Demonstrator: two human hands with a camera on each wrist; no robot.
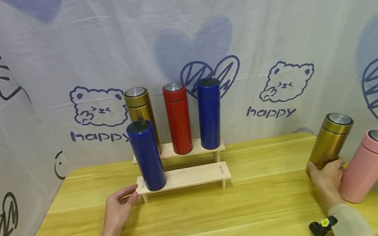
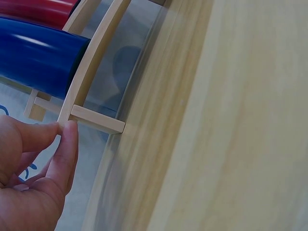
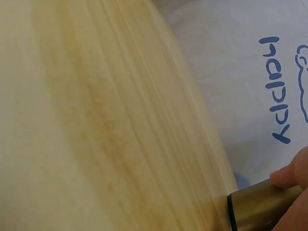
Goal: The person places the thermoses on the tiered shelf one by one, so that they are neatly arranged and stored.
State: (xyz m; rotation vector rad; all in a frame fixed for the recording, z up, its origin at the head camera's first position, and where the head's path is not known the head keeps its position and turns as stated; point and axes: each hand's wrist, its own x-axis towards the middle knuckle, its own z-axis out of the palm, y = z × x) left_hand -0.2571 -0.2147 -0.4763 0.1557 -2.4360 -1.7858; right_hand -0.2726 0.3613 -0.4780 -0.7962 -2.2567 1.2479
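My left hand (image 1: 118, 208) pinches the left end of the lower wooden shelf (image 1: 193, 176) between thumb and fingers, as the left wrist view shows up close. On that end of the shelf stands a blue thermos (image 1: 148, 159). Behind it, the upper shelf (image 1: 167, 151) carries a gold thermos (image 1: 140, 109), a red thermos (image 1: 179, 119) and another blue thermos (image 1: 210, 114). At the right, my right hand (image 1: 328, 177) grips a second gold thermos (image 1: 329, 139) near its bottom. Whether that bottle touches the table is hard to tell.
A pink thermos (image 1: 370, 166) stands just right of my right hand, close to the table's right edge. The yellow wooden table (image 1: 206, 216) backs onto a white printed curtain (image 1: 96, 45), which also hangs along both sides.
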